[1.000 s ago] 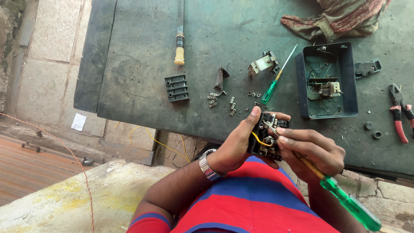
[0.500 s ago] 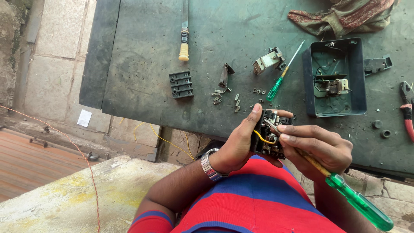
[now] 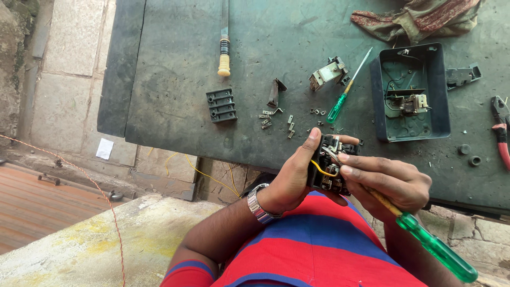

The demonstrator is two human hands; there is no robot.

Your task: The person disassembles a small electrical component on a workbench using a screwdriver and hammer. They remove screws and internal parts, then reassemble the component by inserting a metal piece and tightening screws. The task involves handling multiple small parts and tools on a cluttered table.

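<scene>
My left hand (image 3: 291,178) grips a small black electrical part (image 3: 326,169) with metal contacts and a yellow wire, held above my lap at the table's near edge. My right hand (image 3: 393,183) holds a green-handled screwdriver (image 3: 435,250), its handle pointing down right and its tip at the part. The right fingers rest against the part's right side.
On the dark green table (image 3: 175,85) lie a second green screwdriver (image 3: 345,90), an open green box (image 3: 411,95) with a mechanism inside, a black terminal block (image 3: 221,105), several small screws and metal pieces (image 3: 276,119), a yellow-handled tool (image 3: 224,50), red pliers (image 3: 502,138) and a cloth (image 3: 419,18).
The view has shifted slightly. Both hands stay on the black part, with the screwdriver still at it.
</scene>
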